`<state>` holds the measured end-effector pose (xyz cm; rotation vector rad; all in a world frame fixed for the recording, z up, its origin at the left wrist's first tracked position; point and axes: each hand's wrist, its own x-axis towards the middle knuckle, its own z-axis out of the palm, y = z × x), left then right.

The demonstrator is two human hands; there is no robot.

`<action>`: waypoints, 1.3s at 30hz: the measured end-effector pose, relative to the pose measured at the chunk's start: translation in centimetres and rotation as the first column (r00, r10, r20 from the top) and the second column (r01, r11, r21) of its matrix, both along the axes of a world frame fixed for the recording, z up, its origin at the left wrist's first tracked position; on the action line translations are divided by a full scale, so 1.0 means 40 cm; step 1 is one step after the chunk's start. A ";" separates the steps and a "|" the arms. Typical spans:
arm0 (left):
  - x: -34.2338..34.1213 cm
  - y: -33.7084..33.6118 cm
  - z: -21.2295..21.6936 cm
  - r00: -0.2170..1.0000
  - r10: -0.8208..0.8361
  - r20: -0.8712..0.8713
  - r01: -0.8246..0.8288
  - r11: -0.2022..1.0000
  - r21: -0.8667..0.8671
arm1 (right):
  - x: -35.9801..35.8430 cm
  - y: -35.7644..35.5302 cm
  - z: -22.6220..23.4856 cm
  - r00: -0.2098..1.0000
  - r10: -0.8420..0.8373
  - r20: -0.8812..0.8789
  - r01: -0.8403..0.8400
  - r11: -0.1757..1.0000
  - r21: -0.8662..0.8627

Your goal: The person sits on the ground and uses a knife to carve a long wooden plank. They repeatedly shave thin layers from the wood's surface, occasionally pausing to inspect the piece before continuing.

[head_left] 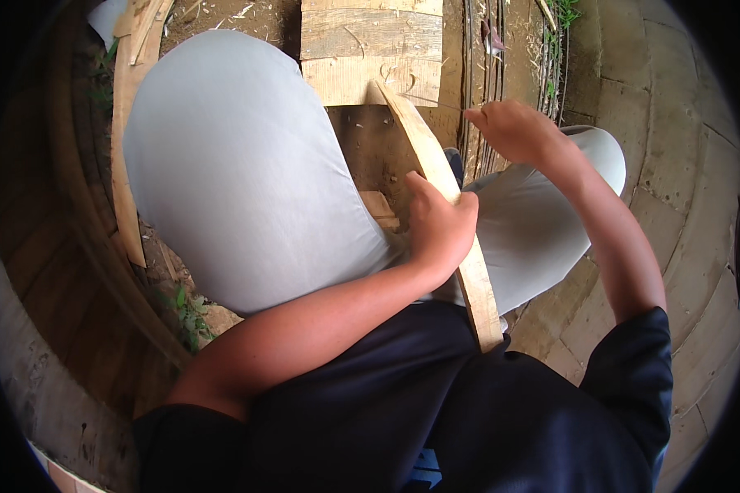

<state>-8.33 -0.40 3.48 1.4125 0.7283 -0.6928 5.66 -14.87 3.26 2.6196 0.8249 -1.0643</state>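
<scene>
A long pale wooden strip (430, 152) slants from the far wooden block (372, 49) back to my dark shirt. My left hand (442, 220) is closed around its middle, thumb on the far side. The strip's far tip rests on or just above the block's near edge. My right hand (514, 130) is closed, up and to the right of that tip. From it a thin blade (436, 102), seen nearly edge-on like a knife, reaches left toward the strip's tip. I cannot tell whether the blade touches the wood. Its handle is hidden in my fist.
Curled shavings (411, 82) lie on the block. My grey-trousered knees flank the work, the left knee (238, 164) large and close. Long boards (131, 148) stand at the left, near green weeds (191, 316). Stone paving (666, 140) spreads along the right.
</scene>
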 end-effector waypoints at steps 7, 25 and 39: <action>-0.002 -0.009 -0.025 1.000 0.005 0.008 -0.005 1.000 0.015 | -0.025 0.039 -0.040 0.995 0.095 -0.035 -0.096 0.994 -0.058; -0.005 -0.020 -0.033 0.998 -0.065 -0.018 0.066 0.996 0.054 | -0.063 0.084 -0.073 0.944 -0.328 -0.027 0.327 0.944 -0.034; 0.001 -0.028 -0.034 0.990 -0.138 -0.011 0.138 0.989 0.055 | -0.117 0.045 -0.133 0.957 -0.261 0.128 0.257 0.965 0.046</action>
